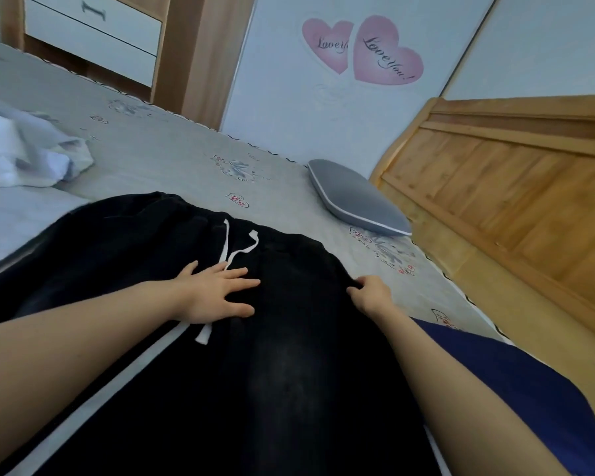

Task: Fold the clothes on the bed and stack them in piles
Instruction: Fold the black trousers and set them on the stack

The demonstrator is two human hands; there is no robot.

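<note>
The bed (172, 156), under a grey sheet printed with small flowers and hearts, stretches out ahead of both hands and off to their left. Its far edge, trimmed with a dark wavy border, runs diagonally beyond the fingertips. A broad band of bare sheet lies between the hands and that edge.

A wooden headboard (516, 187) closes off the side to the right of the right hand. Beyond the far edge stand a pale wall with two pink heart stickers (361, 49) and a wooden cabinet with white drawers (93, 32).

The black drawstring trousers (289, 372) lie flat on the bed under both hands, the gathered waistband pointing away from the person and the legs running back toward the body. A white stripe follows the trouser edge under the left forearm.

A dark blue garment (529, 389) lies beneath and to the right of the right forearm, just beside the trousers. A crumpled white garment (24, 149) sits well off to the far left of the left hand. A grey pillow (354, 197) rests ahead and right of the right hand, close against the headboard.

The left hand (217, 293) is released, fingers spread flat and pressing on the trousers over the white drawstring (234, 249). The right hand (371, 293) is clenched around a pinch of black cloth at the trousers' right edge.
</note>
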